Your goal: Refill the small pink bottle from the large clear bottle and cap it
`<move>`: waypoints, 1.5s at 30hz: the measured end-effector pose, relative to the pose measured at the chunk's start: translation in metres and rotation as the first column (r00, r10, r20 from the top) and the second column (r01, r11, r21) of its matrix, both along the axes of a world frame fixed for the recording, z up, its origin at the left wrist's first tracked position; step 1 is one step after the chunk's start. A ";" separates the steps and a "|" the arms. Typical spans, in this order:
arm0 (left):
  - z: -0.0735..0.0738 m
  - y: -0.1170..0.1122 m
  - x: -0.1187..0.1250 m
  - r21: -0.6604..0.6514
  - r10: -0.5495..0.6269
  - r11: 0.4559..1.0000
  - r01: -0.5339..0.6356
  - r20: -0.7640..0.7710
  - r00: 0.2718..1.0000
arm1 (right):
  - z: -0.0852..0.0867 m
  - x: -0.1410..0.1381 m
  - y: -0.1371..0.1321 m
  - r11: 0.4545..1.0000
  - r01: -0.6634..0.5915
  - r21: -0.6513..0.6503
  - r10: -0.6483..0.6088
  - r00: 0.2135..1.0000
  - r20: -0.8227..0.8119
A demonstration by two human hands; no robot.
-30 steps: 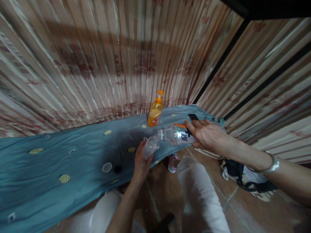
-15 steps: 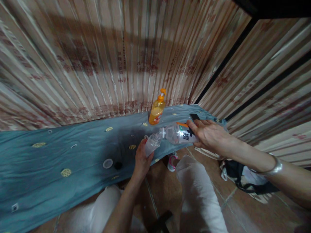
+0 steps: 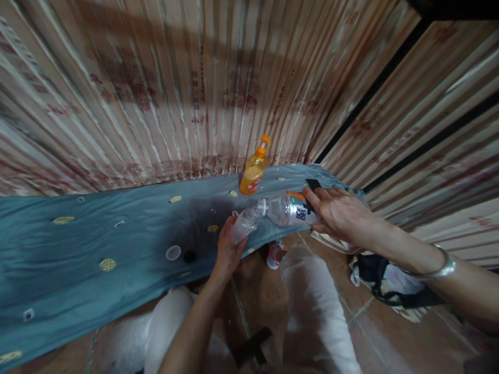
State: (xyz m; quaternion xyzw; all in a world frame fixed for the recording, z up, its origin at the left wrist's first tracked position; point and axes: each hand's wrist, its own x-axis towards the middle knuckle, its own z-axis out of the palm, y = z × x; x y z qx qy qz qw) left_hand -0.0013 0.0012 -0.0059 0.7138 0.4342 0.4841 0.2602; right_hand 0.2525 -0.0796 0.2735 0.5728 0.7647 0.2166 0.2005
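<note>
A pump bottle point(image 3: 253, 175) stands on a cloth point(image 3: 136, 228) behind a held bottle point(image 3: 245, 226), with another bottle point(image 3: 281, 209) right and a lid point(image 3: 173, 253) left.

The single camera is worn on the person's head. It faces forward and down, across the blue cloth point(image 3: 136, 228), with the curtain point(image 3: 175, 104) beyond the far edge. From above the near edge, it sees the left hand point(image 3: 229, 244) and the right hand point(image 3: 339, 212) rather closely. The far right corner is visible; the left end is cut.
</note>
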 end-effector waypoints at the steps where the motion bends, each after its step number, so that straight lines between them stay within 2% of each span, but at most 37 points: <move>1: 0.000 0.000 0.000 0.001 0.002 1.000 -0.002 0.001 1.000 | 0.000 0.000 0.000 1.000 -0.003 0.003 0.003 1.000 -0.002; 10: 0.001 0.000 -0.001 0.023 -0.009 1.000 0.009 -0.009 1.000 | -0.002 0.002 0.000 1.000 0.008 0.009 -0.008 1.000 -0.015; 17: 0.002 0.001 0.001 -0.013 0.000 1.000 0.000 -0.010 1.000 | -0.002 0.002 -0.001 1.000 -0.011 0.019 0.011 1.000 -0.010; 24: 0.004 0.000 0.001 0.040 -0.001 0.999 0.002 -0.004 1.000 | -0.004 0.003 -0.001 0.999 -0.024 0.041 0.025 1.000 -0.009; 41: -0.002 0.001 0.001 0.044 0.005 0.999 -0.004 -0.021 1.000 | -0.005 0.002 0.001 0.999 0.007 0.033 -0.006 1.000 -0.008; 45: -0.005 0.001 0.002 0.059 0.014 0.998 -0.013 -0.019 1.000 | -0.002 -0.004 0.001 0.998 0.060 0.006 -0.060 0.998 -0.003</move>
